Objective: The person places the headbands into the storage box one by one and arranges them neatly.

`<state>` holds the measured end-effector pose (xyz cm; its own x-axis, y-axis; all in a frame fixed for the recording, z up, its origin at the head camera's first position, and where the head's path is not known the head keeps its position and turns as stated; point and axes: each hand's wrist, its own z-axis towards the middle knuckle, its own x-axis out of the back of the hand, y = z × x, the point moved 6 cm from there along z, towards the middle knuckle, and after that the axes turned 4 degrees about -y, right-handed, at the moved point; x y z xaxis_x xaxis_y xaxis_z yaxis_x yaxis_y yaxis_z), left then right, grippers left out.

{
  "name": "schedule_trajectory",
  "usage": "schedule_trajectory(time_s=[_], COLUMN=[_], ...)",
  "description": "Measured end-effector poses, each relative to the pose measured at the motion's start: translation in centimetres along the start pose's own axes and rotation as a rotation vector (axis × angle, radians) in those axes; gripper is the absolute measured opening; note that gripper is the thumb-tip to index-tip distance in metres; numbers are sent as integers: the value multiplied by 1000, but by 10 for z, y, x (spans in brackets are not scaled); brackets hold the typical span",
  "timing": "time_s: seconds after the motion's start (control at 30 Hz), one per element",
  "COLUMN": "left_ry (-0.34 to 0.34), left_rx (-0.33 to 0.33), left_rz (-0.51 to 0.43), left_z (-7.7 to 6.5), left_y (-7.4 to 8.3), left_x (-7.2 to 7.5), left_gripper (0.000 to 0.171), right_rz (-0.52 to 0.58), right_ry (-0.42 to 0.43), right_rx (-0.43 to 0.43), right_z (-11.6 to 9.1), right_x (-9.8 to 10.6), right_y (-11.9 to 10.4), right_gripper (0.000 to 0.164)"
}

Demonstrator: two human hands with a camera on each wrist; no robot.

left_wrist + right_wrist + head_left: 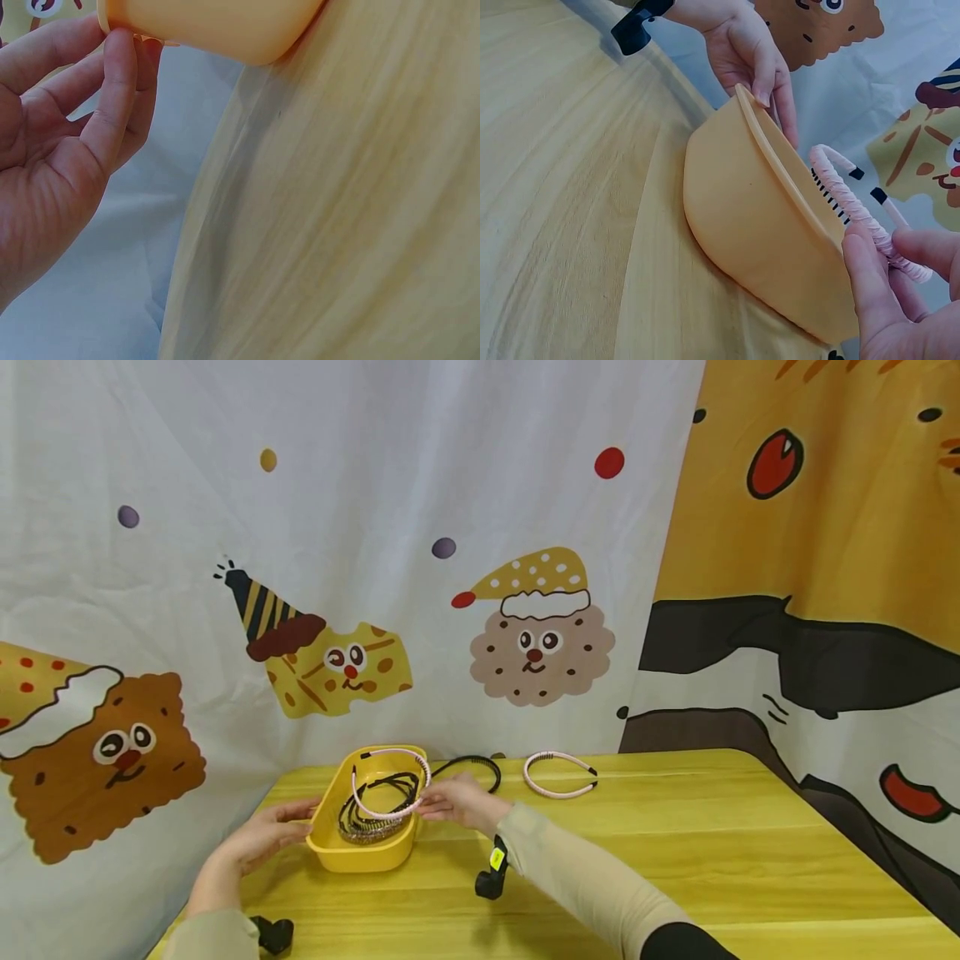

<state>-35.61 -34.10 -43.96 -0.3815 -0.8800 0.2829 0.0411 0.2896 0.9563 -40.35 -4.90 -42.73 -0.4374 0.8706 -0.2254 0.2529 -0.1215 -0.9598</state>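
A yellow plastic bin (360, 860) stands toward the table's left end, holding several dark headbands (378, 810) and a glittery one (371, 833). My left hand (266, 837) holds the bin's left rim, its fingertips right at the edge in the left wrist view. A pink wrapped headband (384, 815) with dark comb teeth and black tips is pinched by my right hand (457, 802) between thumb and fingers. It is held over the bin's right rim, its open end toward the bin's left side.
To the right of the bin a black headband (487, 763) lies on the wooden table (675, 843), partly behind my right hand. Another pink headband (551, 794) lies farther right. A white cartoon-printed curtain (435, 460) hangs directly behind the table.
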Motion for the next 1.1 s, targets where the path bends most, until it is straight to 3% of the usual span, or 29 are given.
schedule_trajectory(time_s=[0.33, 0.57, 0.8, 1.1], left_ry=[7, -3, -12, -7], left_rx=[-4, -8, -21, -20], left_rz=[-1, -1, -3, -3], left_z=[-1, -1, -1, -1], left_y=[1, 3, 3, 3], left_x=[0, -1, -2, -2], left_gripper=[65, 65, 64, 66], right_rz=[17, 24, 16, -2], right_ry=[4, 17, 40, 40], right_rx=[3, -3, 0, -18], right_z=[5, 6, 7, 7], right_x=[-8, -12, -13, -14], right_y=[2, 4, 6, 6], right_gripper=[19, 24, 12, 17])
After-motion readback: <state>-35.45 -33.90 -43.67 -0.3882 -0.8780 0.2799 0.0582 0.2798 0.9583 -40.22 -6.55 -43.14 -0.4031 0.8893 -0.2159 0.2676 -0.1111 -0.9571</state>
